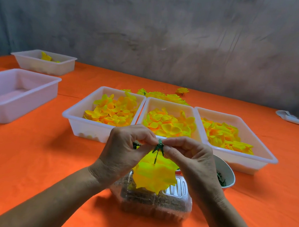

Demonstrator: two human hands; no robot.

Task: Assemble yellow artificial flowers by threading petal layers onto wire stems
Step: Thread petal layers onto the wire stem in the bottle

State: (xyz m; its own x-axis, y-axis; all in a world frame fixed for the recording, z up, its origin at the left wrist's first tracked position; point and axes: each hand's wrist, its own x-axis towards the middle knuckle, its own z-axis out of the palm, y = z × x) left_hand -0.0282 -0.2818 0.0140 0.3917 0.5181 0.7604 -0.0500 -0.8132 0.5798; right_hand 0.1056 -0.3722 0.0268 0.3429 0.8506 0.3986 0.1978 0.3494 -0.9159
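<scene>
Both hands meet at centre frame. The left hand (124,147) and right hand (186,155) pinch the green calyx (158,148). Its stem (155,158) runs toward 6 o'clock into the yellow flower (154,179), apparently hanging below, nearer the right hand.

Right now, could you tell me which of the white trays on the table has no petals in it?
The near-left tray, standing alone: its inside is bare, while the far-left tray and the row of three hold yellow petals.

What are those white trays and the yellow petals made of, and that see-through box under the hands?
White trays: likely matte plastic, slightly translucent. Yellow petals: probably thin fabric, soft and creased. See-through box: thin glossy clear plastic with moulded ridges.
</scene>
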